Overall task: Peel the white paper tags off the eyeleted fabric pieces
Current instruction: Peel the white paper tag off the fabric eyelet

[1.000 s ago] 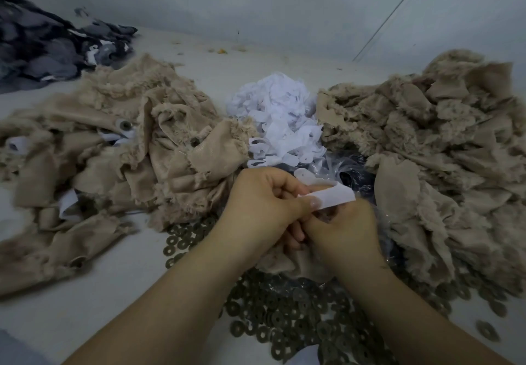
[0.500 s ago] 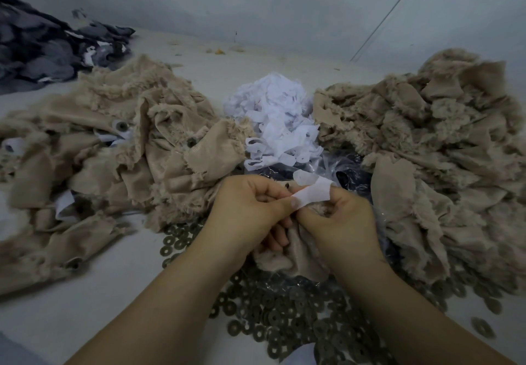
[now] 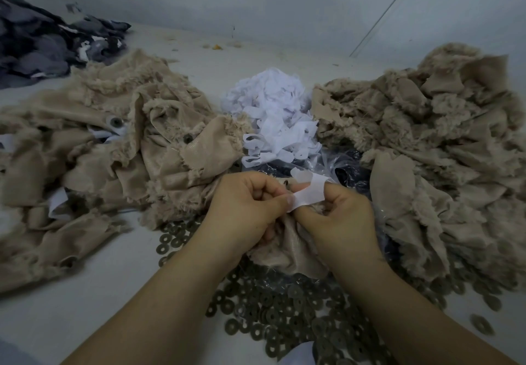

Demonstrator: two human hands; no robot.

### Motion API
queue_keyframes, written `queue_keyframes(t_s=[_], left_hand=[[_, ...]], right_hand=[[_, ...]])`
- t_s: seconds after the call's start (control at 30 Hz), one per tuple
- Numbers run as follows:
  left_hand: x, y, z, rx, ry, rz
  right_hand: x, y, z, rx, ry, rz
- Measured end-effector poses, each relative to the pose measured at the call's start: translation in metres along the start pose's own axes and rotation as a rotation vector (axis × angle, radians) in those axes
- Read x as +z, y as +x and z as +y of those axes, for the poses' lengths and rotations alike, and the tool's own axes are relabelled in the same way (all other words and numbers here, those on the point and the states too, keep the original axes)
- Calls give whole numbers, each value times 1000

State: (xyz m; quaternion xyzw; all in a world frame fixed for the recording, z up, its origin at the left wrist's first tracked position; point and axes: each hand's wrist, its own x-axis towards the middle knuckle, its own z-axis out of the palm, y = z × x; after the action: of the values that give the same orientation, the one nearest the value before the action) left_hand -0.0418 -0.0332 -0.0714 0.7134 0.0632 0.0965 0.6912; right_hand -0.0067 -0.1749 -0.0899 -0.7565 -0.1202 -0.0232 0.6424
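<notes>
A white paper tag stands between my two hands at the centre of the head view. My left hand pinches its lower end between thumb and forefinger. My right hand grips the beige fabric piece under the tag, with fingers curled by the tag's upper end. A dark eyelet peeks out just above my left fingers. The fabric hangs down between my wrists.
A beige fabric heap with tags and eyelets lies at the left; another beige heap lies at the right. Peeled white tags pile up behind my hands. Several metal washers cover the table in front. Dark cloth sits far left.
The tag has shifted from pointing right to standing between both hands, and my hands have drawn a little closer together over the fabric piece.
</notes>
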Motion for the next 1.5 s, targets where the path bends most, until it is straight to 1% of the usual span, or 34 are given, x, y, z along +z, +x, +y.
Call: queue_keyframes(t_s=[0.17,0.3,0.43,0.6,0.7,0.8,0.9,1.0,1.1,1.27,1.4,1.5], left_hand=[[1,0,-3,45,50,61],[1,1,-3,53,76,54],[3,1,-3,50,92,55],[3,3,-4,60,155,85],[3,4,-5,82,213,100],[3,5,-7,88,228,113],[4,4,-8,114,201,108],[5,3,-11,120,157,110],[1,3,-13,88,63,86],[-5,4,-13,0,-117,2],[-7,4,-14,-22,-183,-43],[-7,4,-15,-21,-176,-35]], right_hand=[[1,-1,-2,-2,26,-6],[1,0,-1,20,25,13],[1,0,-1,0,31,2],[0,-1,-2,-1,46,-8],[1,-1,-3,35,85,-32],[1,-2,-4,100,185,-70],[2,-3,-5,109,235,-51],[1,-3,-5,103,227,-21],[1,-2,-5,96,206,-9],[0,-2,-5,76,185,10],[0,-1,-3,81,178,35],[0,-1,-3,63,174,36]])
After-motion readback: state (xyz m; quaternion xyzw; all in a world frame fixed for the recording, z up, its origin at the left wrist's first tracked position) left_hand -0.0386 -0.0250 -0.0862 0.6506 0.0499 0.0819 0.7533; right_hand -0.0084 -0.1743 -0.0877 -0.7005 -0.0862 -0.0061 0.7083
